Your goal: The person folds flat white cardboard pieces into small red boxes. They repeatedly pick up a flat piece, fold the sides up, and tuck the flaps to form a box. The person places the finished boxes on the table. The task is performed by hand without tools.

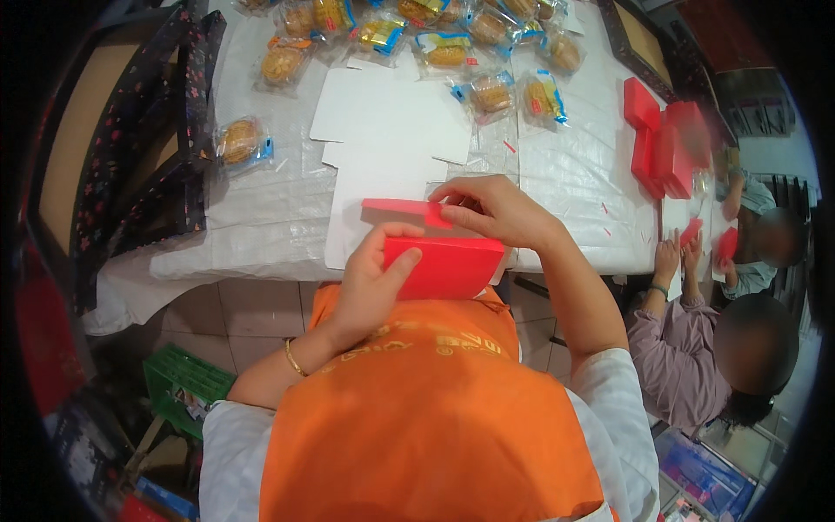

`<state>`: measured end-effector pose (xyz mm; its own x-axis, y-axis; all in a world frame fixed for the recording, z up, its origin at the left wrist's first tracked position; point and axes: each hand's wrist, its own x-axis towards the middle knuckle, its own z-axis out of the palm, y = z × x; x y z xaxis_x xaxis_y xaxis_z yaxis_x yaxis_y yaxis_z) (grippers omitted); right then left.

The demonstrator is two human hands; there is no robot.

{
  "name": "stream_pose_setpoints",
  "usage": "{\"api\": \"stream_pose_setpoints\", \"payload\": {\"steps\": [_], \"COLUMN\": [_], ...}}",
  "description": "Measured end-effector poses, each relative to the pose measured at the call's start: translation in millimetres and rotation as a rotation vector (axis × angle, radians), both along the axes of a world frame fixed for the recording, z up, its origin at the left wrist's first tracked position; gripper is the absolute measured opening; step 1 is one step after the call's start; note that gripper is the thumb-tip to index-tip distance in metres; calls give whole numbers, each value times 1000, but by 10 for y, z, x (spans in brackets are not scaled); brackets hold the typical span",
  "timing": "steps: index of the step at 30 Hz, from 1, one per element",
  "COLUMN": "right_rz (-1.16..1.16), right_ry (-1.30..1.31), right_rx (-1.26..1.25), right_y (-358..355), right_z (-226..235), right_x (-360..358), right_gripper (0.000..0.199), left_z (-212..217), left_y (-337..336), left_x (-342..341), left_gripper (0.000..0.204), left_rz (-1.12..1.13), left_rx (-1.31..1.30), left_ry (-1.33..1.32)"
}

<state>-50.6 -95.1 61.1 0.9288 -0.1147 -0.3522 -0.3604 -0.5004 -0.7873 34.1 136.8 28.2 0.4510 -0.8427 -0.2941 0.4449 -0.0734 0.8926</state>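
Note:
A small red cardboard box (448, 270) is tilted just in front of my orange apron, at the table's near edge. My left hand (372, 277) is closed around its left side, with the thumb lying on the red face. My right hand (497, 209) bends over the far side, its fingers closed on the right end of a raised red flap (396, 206). The inside of the box is hidden from this angle. Beneath and beyond the hands lies flat white die-cut card (383, 113) on the covered table.
Several wrapped golden-brown cakes (445, 50) spread across the far table, with one (242, 142) lying apart at left. Dark floral-patterned boxes (130, 130) stand at the left. Stacked red boxes (674, 152) sit at the right, near two other people. A green crate (183, 383) is on the floor.

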Motion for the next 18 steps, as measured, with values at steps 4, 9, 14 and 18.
{"api": "stream_pose_setpoints", "payload": {"steps": [4, 9, 14, 18], "right_rz": [-83, 68, 83, 67], "right_ry": [-18, -210, -142, -228], "right_rx": [27, -24, 61, 76], "right_y": [0, -41, -42, -29], "right_z": [-18, -105, -103, -206], "right_x": [-49, -102, -16, -28], "right_gripper": [30, 31, 27, 27], "left_z": [-60, 32, 18, 50], "left_y": [21, 75, 127, 86], "left_x": [-36, -15, -57, -43], "left_gripper": [25, 23, 21, 20], "left_rz": [-12, -76, -39, -26], "left_rx": [-40, 42, -10, -29], "left_ry": [14, 10, 61, 67]}}
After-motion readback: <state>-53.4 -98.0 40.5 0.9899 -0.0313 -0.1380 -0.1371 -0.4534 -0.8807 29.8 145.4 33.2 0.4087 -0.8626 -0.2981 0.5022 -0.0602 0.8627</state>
